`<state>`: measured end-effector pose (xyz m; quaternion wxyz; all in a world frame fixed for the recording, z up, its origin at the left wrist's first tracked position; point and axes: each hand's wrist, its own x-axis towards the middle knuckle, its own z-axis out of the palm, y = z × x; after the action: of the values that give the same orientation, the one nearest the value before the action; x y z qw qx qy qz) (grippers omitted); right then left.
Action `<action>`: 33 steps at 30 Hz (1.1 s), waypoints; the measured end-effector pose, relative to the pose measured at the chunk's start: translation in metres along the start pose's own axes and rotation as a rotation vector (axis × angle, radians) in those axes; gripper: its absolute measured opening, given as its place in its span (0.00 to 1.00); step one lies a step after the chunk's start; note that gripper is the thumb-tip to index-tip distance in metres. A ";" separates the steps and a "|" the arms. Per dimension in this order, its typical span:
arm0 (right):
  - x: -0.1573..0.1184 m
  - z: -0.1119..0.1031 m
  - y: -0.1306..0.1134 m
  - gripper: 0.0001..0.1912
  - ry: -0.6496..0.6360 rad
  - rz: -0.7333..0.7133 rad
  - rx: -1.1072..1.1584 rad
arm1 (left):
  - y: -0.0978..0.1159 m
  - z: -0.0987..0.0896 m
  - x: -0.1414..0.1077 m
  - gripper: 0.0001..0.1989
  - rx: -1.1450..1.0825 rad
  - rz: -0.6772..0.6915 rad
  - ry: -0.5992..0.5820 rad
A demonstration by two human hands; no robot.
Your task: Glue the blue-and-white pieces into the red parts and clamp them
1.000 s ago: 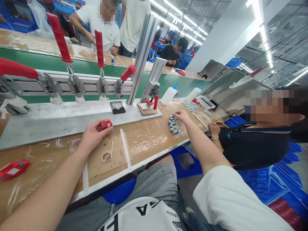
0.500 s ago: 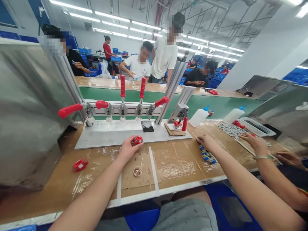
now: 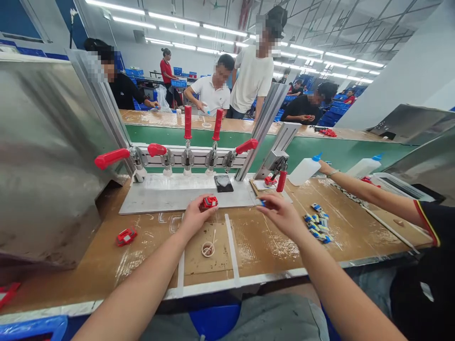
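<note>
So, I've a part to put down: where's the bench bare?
Bare bench lies between the right white tape strip and the right forearm, and a smaller patch between the metal panel and the red piece beside it. It is crowded around the white bottles, where a co-worker's arm reaches.

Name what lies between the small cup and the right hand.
The head view shows a white tape strip on the brown tabletop between cup and right hand.
</note>
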<state>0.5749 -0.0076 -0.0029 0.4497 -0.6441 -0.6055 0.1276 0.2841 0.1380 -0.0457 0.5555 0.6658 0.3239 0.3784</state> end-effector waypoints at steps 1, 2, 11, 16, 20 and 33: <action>0.006 0.021 -0.017 0.16 -0.014 -0.038 0.118 | 0.000 -0.001 0.000 0.28 -0.029 -0.017 -0.017; 0.014 0.041 -0.031 0.17 -0.016 -0.072 0.237 | 0.000 -0.001 0.000 0.29 -0.059 -0.036 -0.022; 0.051 0.125 -0.016 0.29 -0.041 0.093 0.767 | -0.001 -0.008 0.000 0.32 -0.096 -0.045 0.038; 0.041 0.119 -0.015 0.22 -0.036 -0.013 0.666 | 0.002 -0.007 0.002 0.39 -0.059 -0.038 0.008; 0.040 0.115 -0.019 0.16 0.004 -0.080 0.570 | 0.004 -0.006 0.001 0.39 -0.012 -0.022 0.015; 0.034 0.120 -0.012 0.14 -0.026 -0.250 0.327 | 0.007 -0.003 -0.005 0.31 -0.002 -0.052 0.012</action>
<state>0.4902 0.0727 -0.0489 0.5528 -0.4807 -0.6576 0.1755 0.2795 0.1342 -0.0393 0.5638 0.6543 0.3442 0.3682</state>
